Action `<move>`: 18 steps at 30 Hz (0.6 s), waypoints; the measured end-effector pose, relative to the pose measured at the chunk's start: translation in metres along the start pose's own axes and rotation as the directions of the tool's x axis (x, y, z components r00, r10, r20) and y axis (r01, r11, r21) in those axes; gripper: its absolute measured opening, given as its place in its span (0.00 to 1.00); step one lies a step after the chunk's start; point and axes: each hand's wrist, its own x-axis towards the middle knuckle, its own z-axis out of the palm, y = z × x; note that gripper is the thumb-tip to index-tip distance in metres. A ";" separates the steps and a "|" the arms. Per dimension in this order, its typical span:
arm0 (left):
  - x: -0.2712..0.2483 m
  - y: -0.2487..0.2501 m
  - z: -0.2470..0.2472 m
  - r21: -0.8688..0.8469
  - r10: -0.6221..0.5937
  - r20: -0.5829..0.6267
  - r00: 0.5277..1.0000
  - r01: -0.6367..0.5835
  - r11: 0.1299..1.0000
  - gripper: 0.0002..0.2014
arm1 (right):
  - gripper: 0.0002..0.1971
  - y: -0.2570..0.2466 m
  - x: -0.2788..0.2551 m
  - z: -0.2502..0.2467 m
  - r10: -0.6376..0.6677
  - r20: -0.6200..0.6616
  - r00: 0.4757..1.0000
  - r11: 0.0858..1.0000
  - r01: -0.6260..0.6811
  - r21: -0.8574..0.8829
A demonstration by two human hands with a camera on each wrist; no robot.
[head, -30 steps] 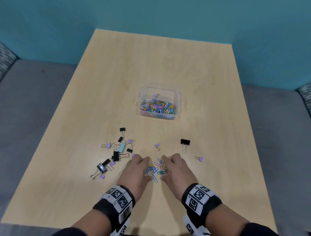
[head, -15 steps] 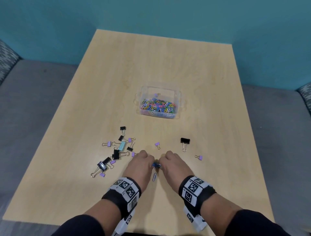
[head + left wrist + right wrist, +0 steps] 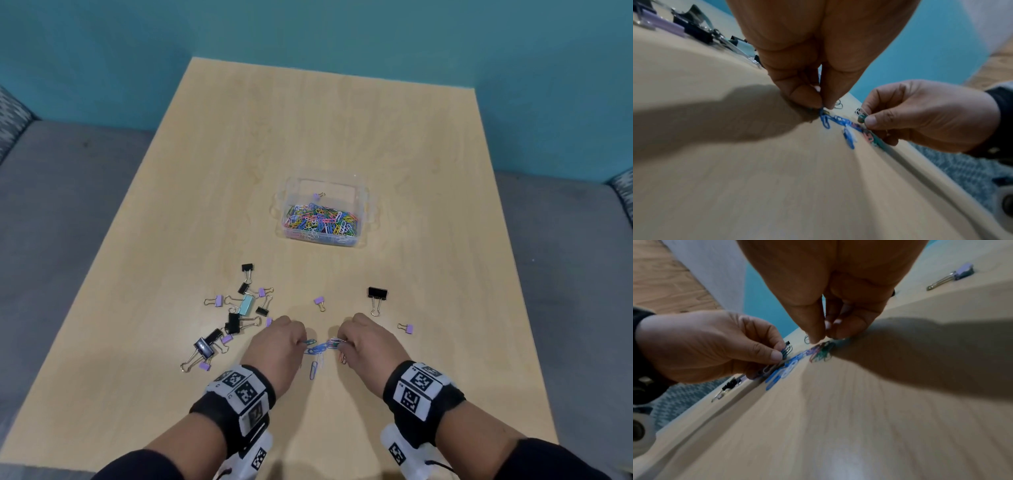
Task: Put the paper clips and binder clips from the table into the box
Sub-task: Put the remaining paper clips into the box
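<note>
While both hands' fingers (image 3: 809, 95) pinch them, the paper clips (image 3: 320, 348) string sideways between the hands.

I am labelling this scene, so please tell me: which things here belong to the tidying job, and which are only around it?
Belong to the job:
- paper clips, pinched by left hand and right hand
- loose blue paper clip
- binder clips cluster
- large black binder clip
- clear plastic box, already holding paper clips

Only around:
- wooden table
- grey sofa
- teal wall
</note>
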 end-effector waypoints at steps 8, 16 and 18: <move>0.035 0.013 -0.056 -0.193 -0.032 -0.099 0.995 0.013 0.981 0.05 | 0.05 -0.001 0.032 -0.048 0.004 -0.169 0.986 0.989 0.021 0.145; 0.132 0.045 -0.131 -0.086 0.035 -0.303 0.952 -0.064 0.994 0.03 | 0.01 -0.014 0.121 -0.118 0.029 -0.392 0.920 0.997 0.000 0.073; 0.143 0.047 -0.134 -0.072 0.045 -0.312 0.949 -0.071 0.995 0.07 | 0.03 -0.017 0.132 -0.122 0.054 -0.371 0.927 0.997 -0.028 0.075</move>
